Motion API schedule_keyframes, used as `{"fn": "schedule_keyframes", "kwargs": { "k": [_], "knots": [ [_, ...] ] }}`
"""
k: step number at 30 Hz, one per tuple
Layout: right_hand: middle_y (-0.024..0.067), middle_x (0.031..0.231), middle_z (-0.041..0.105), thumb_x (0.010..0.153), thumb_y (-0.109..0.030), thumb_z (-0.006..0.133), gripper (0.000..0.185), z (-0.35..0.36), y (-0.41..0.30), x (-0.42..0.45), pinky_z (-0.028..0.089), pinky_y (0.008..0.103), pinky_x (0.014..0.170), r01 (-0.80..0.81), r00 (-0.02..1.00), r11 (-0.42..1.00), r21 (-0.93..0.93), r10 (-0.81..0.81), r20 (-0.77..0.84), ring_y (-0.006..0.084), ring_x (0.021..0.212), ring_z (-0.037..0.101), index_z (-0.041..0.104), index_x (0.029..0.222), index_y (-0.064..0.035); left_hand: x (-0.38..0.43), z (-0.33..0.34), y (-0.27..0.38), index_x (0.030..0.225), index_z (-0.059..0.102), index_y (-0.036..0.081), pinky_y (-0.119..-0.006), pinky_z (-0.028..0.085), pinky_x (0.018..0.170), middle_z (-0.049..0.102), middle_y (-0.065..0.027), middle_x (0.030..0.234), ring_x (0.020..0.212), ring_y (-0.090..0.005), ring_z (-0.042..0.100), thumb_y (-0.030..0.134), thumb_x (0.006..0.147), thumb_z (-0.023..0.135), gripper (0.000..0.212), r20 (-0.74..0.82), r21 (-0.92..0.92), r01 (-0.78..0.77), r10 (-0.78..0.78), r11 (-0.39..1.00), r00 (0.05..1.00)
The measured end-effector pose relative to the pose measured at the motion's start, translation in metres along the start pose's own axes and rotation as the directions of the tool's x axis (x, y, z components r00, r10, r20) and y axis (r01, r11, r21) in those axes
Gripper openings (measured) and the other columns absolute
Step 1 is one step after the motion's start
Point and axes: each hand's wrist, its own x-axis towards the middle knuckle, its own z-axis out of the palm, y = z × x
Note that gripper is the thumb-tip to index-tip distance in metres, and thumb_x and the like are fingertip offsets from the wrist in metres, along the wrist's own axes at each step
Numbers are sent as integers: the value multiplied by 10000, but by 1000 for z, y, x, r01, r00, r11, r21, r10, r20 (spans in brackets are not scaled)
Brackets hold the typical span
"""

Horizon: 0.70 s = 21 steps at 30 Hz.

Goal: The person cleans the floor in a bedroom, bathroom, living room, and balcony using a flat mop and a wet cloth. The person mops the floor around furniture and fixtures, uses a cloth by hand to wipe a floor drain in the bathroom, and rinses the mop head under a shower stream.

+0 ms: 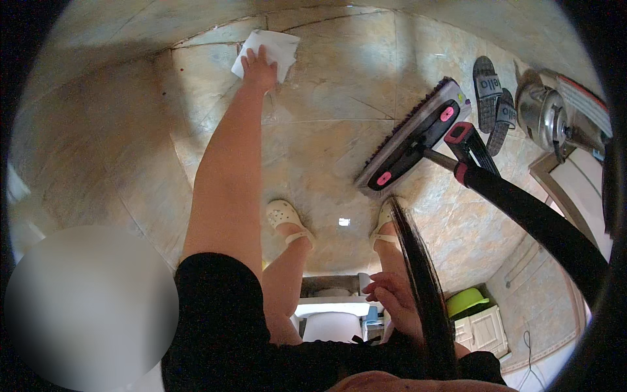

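A folded white cloth or paper wipe [286,46] lies on the tiled floor [323,152] near the foot of the wall. My left hand [259,71] presses flat on it with spread fingers, the arm stretched far forward. My right hand [392,294] hangs near my right knee, fingers loosely bent and apart, holding nothing. A lock of long dark hair hangs beside it and covers part of the forearm. My feet, in cream clogs [283,213], stand apart on the tiles behind the cloth.
To the right lie a flat mop head [406,142] with a thick black handle and a pair of grey slippers [486,93]. Beyond them stands a metal kettle [541,115]. A green basin [465,301] and a cream cabinet [482,330] are at the lower right. Tiled wall rises ahead and left.
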Motion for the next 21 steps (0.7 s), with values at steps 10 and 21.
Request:
{"fn": "schedule_keyframes", "kwargs": {
  "k": [10,21],
  "knots": [
    [156,986,579,917,-191,428,295,1,-40,-3,440,318,814,-26,999,998,57,28,-35,187,864,560,437,1144,-4,-16,3,29,1011,578,44,-416,413,851,534,-178,1066,1006,-342,496,190,750,576,299,-306,-133,47,-86,990,948],
    [129,943,580,896,-393,366,477,1,-21,-2,444,308,819,-104,992,928,357,122,-29,212,887,557,484,1087,27,-28,-24,18,896,627,85,-394,469,750,616,-121,917,858,-302,584,87,649,640,247,-237,-74,-77,57,994,970]
  ]
}}
